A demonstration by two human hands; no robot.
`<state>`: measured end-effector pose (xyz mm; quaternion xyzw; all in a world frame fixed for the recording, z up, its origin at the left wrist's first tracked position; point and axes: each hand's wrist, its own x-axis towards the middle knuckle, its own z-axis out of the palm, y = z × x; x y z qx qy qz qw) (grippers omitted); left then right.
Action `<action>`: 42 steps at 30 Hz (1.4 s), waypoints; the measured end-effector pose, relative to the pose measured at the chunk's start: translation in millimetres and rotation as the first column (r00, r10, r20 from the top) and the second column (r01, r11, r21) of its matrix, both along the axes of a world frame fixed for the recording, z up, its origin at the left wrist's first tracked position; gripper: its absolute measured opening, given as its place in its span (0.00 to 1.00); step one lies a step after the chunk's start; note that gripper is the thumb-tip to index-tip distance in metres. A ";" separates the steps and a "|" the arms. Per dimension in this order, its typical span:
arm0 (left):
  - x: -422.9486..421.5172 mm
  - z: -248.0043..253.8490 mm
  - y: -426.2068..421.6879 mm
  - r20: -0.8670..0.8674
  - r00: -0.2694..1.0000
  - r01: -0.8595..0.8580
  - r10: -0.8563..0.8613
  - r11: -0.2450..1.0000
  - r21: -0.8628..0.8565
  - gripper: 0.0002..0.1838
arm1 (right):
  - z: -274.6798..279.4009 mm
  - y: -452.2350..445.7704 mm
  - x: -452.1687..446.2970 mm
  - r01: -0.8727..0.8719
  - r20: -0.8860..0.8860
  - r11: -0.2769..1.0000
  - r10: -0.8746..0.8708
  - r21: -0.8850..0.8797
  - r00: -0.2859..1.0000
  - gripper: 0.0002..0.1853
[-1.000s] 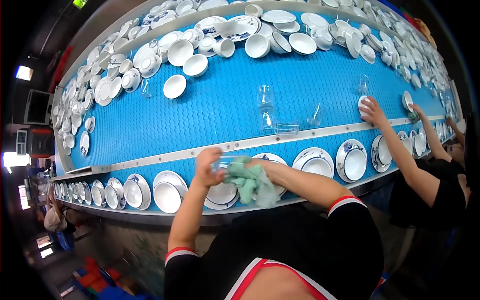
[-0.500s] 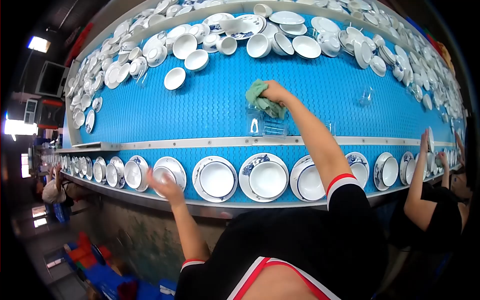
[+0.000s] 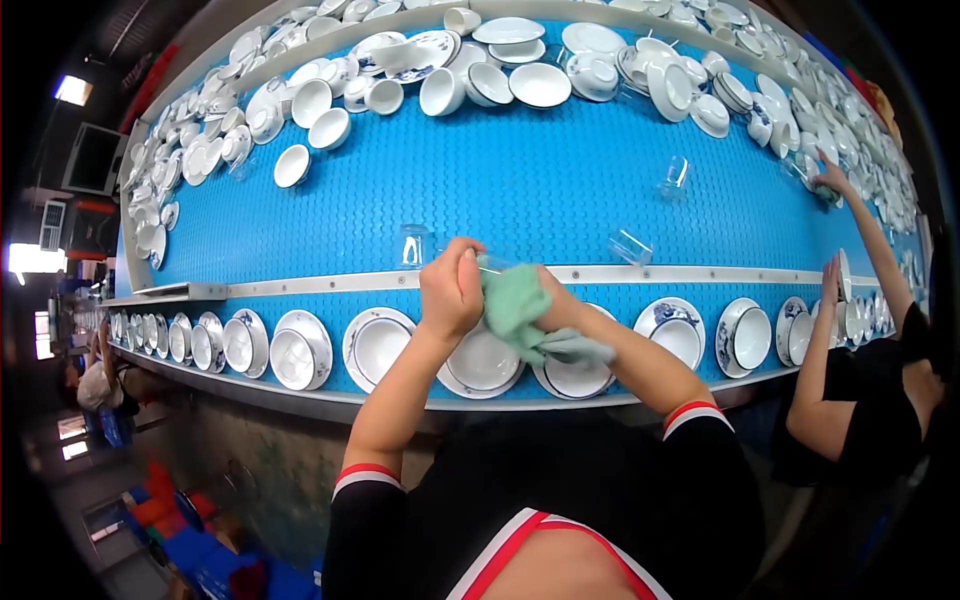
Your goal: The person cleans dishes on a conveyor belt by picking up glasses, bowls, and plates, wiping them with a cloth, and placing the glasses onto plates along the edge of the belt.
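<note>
My left hand (image 3: 452, 290) is closed around a clear drinking glass (image 3: 491, 263), of which only a see-through end shows beside the fingers. My right hand (image 3: 556, 305) grips a green cloth (image 3: 515, 308) and presses it against that glass, its grey-green tail hanging down. Just left of my left hand, another clear glass (image 3: 412, 246) stands near the metal rail (image 3: 380, 282). Two more glasses, one tilted by the rail (image 3: 630, 246) and one farther out (image 3: 674, 178), are on the blue belt. Beneath my hands, a bowl on a plate (image 3: 485, 358) is partly covered.
Plates with bowls on them (image 3: 300, 348) line the near blue belt (image 3: 420, 392). White bowls, cups and plates (image 3: 540, 86) heap along the far side of the wide belt (image 3: 480, 170). A co-worker's arms (image 3: 830, 290) reach in at right; another person (image 3: 100, 385) stands far left.
My left hand has come right and taken a glass. My right hand has drawn the cloth back toward me to meet it. Dishes and loose glasses on the wide belt have shifted left.
</note>
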<state>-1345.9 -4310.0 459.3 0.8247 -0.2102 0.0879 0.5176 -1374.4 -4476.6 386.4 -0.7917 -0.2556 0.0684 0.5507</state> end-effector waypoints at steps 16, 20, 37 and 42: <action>-64.9 -13.2 -81.7 -0.143 0.989 -0.044 0.047 0.999 0.026 0.29 | 45.5 -69.5 -24.6 0.217 0.255 0.970 -0.238 0.109 0.937 0.13; -86.6 -20.6 -71.3 0.189 0.982 -0.001 -0.001 1.000 0.007 0.21 | 40.5 -66.5 -58.2 0.251 -0.815 0.953 -0.006 0.171 0.579 0.10; 8.4 -53.5 -20.9 0.267 0.964 -0.232 -0.012 0.456 0.859 0.26 | 40.8 -254.8 -87.9 0.522 -0.828 0.696 0.192 0.494 0.527 0.25; 6.4 -27.0 -100.4 0.161 0.981 -0.018 -0.110 0.771 0.637 0.26 | 64.9 -284.5 -102.6 0.130 0.020 0.989 -0.131 0.077 0.991 0.19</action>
